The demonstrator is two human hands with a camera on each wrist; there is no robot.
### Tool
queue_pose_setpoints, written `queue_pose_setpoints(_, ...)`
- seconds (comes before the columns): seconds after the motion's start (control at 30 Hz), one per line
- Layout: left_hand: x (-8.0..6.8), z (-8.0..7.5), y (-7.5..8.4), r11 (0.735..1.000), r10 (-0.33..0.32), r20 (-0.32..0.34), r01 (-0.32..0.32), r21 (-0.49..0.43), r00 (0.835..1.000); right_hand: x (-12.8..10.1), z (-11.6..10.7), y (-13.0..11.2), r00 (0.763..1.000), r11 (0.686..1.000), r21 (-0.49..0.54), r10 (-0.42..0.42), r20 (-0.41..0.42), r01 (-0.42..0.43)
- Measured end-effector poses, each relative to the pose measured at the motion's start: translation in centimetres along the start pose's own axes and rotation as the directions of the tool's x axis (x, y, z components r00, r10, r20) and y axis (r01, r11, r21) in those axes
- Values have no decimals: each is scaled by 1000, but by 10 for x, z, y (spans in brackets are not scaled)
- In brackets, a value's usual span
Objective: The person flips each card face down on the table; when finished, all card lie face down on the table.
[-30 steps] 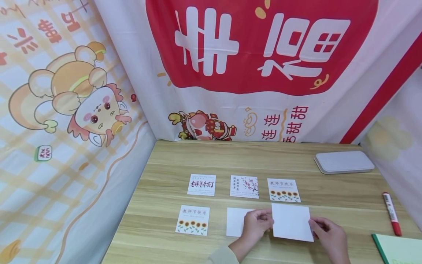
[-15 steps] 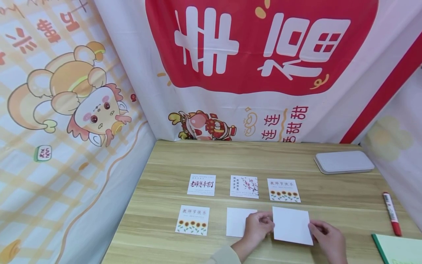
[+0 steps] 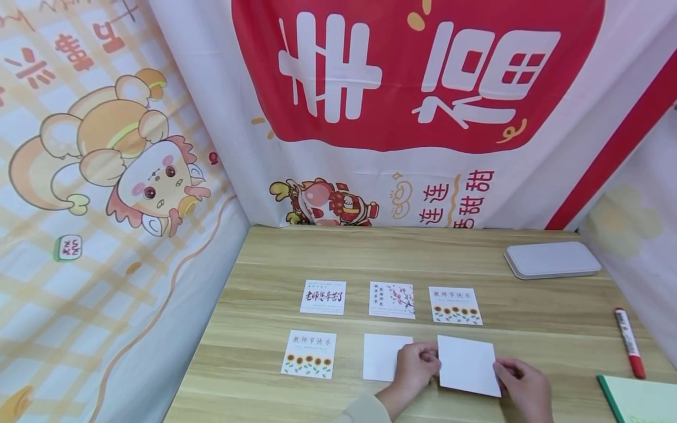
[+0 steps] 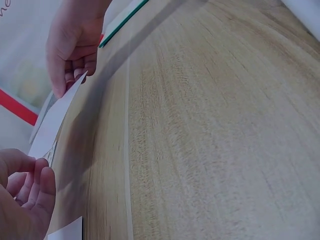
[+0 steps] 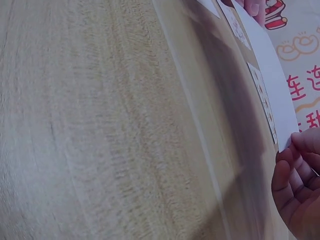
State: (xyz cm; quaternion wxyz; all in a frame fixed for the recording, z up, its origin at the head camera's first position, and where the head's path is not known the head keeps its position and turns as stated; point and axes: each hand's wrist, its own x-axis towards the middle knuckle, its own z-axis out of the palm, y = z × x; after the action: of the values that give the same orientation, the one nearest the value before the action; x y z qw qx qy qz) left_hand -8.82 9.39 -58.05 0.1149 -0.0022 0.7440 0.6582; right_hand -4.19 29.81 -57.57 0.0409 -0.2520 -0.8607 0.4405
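A blank white card (image 3: pixel 468 365) is held between both hands just over the wooden table (image 3: pixel 391 249), its shadow showing below it in the wrist views. My left hand (image 3: pixel 416 370) pinches its left edge between thumb and fingers. At the opposite edge my right hand (image 3: pixel 525 386) pinches it the same way, thumb on top in the right wrist view. Another blank white card (image 3: pixel 378 356) lies left of it, partly covered by my left hand. A sunflower card (image 3: pixel 308 353) is further left. Behind lie a card with red lettering (image 3: pixel 323 296), a blossom card (image 3: pixel 392 300) and a second sunflower card (image 3: pixel 456 305).
At the back right sits a pale grey flat case (image 3: pixel 552 259). A red-and-white marker (image 3: pixel 629 342) lies near the right edge, above a light green pad (image 3: pixel 642 399) with a dark green edge. Printed cloths (image 3: pixel 423 135) hang behind and beside the table.
Both hands have brought the held card slightly down toward the person and lower. The cards on the table stay where they were.
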Motion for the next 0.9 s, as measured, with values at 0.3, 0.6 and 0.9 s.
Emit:
queue_pose_setpoints(0.3,-3,3,3,993,44,-4,-44,111,999,3,3,7,1000,1000,-14,-14,13,14)
queue_pose_setpoints(0.6,-3,7,3,992,24,13,-25,123,1000,5,3,10,1000,999,-38,-9,19,10)
queue_pose_setpoints(0.9,-3,9,1,985,36,19,-39,166,999,8,7,15,1000,995,-100,-15,-22,12)
